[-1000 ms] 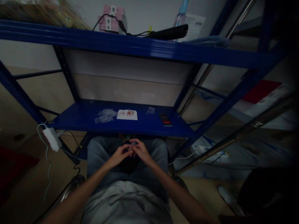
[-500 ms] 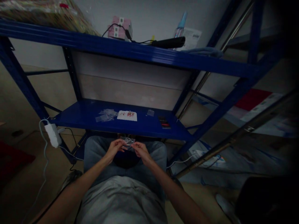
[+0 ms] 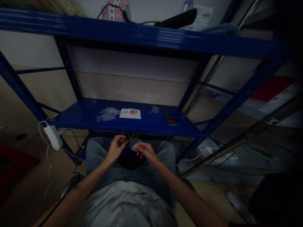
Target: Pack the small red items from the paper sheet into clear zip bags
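Above my lap, my right hand (image 3: 146,152) pinches a small clear plastic bag (image 3: 135,145) between thumb and fingers. To the left and apart from the bag, my left hand (image 3: 116,146) is open, its fingers curved and the thumb away from them. On the blue shelf (image 3: 151,127) ahead lies a white sheet (image 3: 130,116) with small red pieces on it. Left of the sheet is a loose pile of clear plastic bags (image 3: 108,114). Another small clear bag (image 3: 155,109) lies to its right, and farther right a dark flat item (image 3: 169,119) with a red stripe.
An upper blue shelf beam (image 3: 132,33) crosses in front, bearing a pink box (image 3: 113,12) and a black handle-like object (image 3: 178,19). A white power strip (image 3: 53,137) with cables hangs at the left post. At the right stands a metal pole (image 3: 213,71).
My left hand has let go of the small plastic bag and parted from it. The bag stays in my right hand. The view has tilted down slightly.
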Demonstrator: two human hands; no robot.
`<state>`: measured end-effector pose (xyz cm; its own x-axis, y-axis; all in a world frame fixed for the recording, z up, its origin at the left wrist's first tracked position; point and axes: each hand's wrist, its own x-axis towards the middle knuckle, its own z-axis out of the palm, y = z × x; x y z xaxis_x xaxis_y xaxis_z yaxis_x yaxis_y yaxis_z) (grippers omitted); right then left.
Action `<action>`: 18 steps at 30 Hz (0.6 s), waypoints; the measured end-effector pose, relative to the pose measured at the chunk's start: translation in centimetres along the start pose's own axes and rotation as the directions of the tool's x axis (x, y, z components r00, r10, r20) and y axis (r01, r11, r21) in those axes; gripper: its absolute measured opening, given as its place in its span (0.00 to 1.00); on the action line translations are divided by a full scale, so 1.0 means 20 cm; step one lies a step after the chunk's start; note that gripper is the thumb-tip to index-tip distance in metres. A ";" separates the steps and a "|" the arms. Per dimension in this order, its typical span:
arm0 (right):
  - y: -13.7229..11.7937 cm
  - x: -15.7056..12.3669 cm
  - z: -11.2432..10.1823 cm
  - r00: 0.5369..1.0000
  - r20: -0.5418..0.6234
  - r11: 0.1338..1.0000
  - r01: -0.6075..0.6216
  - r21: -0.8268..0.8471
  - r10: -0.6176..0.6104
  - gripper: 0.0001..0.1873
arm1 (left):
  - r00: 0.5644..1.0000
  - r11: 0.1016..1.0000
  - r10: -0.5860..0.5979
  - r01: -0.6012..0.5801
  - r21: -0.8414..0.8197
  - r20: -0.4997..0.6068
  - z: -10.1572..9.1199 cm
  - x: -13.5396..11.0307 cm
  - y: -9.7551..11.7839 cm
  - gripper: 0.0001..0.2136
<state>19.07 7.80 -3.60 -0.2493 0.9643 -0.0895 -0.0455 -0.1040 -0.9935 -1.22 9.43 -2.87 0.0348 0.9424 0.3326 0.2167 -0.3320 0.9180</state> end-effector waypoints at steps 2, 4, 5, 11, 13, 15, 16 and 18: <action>0.02 0.03 0.01 1.000 -0.003 1.000 -0.009 -0.007 0.009 0.17 | 0.972 0.999 0.037 -0.037 -0.003 0.231 0.02 0.00 0.02 0.09; 0.05 0.05 0.02 1.000 0.001 1.000 -0.006 -0.001 0.006 0.17 | 0.922 0.999 0.029 -0.016 -0.037 0.385 0.06 -0.01 0.03 0.10; 0.07 0.05 0.03 1.000 0.004 1.000 -0.004 0.002 0.004 0.17 | 0.912 0.998 0.007 0.016 -0.053 0.410 0.07 -0.02 0.03 0.11; 0.13 0.03 0.08 0.999 0.001 0.999 0.045 -0.025 -0.045 0.17 | 0.938 0.978 -0.121 0.168 -0.120 0.324 0.12 -0.09 0.00 0.12; 0.12 0.03 0.09 0.998 0.015 0.996 0.069 -0.058 -0.068 0.17 | 0.933 0.983 -0.119 0.160 -0.094 0.340 0.10 -0.09 0.01 0.11; 0.10 0.02 0.09 0.994 0.047 0.988 0.100 -0.115 -0.095 0.17 | 0.925 0.988 -0.117 0.146 -0.055 0.361 0.08 -0.09 0.03 0.10; 0.09 0.02 0.09 0.992 0.060 0.983 0.115 -0.143 -0.108 0.17 | 0.923 0.991 -0.110 0.130 -0.028 0.369 0.06 -0.09 0.04 0.09; 0.08 0.01 0.09 0.991 0.072 0.975 0.127 -0.184 -0.115 0.17 | 0.922 0.996 -0.085 0.072 0.048 0.379 0.04 -0.09 0.06 0.09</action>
<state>17.23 7.41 -5.06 -0.3118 0.9496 0.0309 0.1017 0.0657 -0.9926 -0.20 7.28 -2.54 0.3829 0.9121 0.1465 0.2655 -0.2606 0.9282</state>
